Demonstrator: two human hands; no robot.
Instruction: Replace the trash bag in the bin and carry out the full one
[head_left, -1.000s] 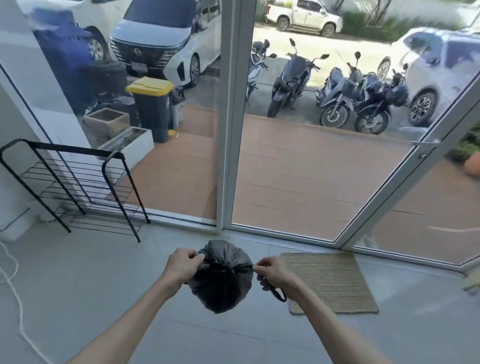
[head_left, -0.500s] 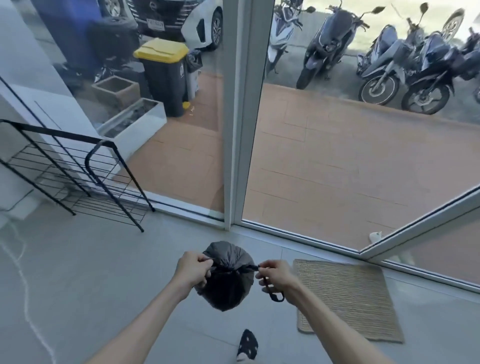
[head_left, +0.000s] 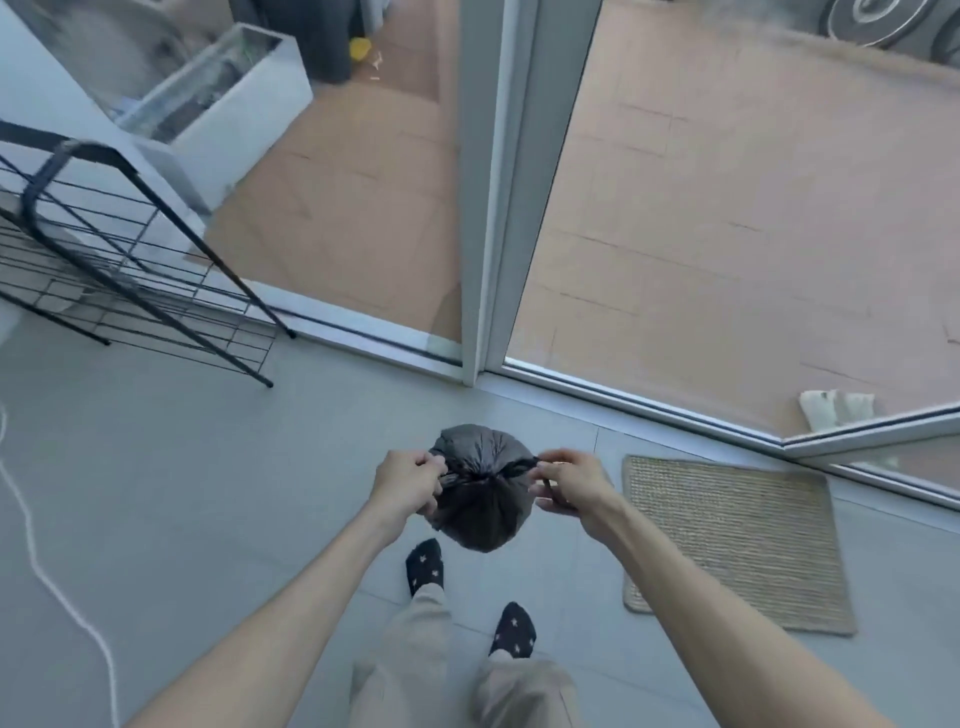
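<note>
Tying off the full trash bag (head_left: 480, 493), you hold it in the air above your feet, left hand (head_left: 410, 480) and right hand (head_left: 571, 486) each closed on a tie end; next, cinch the knot, then step out the open door (head_left: 727, 234).

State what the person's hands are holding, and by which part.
Both hold the black trash bag at its gathered neck: the left hand pinches the tie end on one side, the right hand the tie end on the other.
</note>
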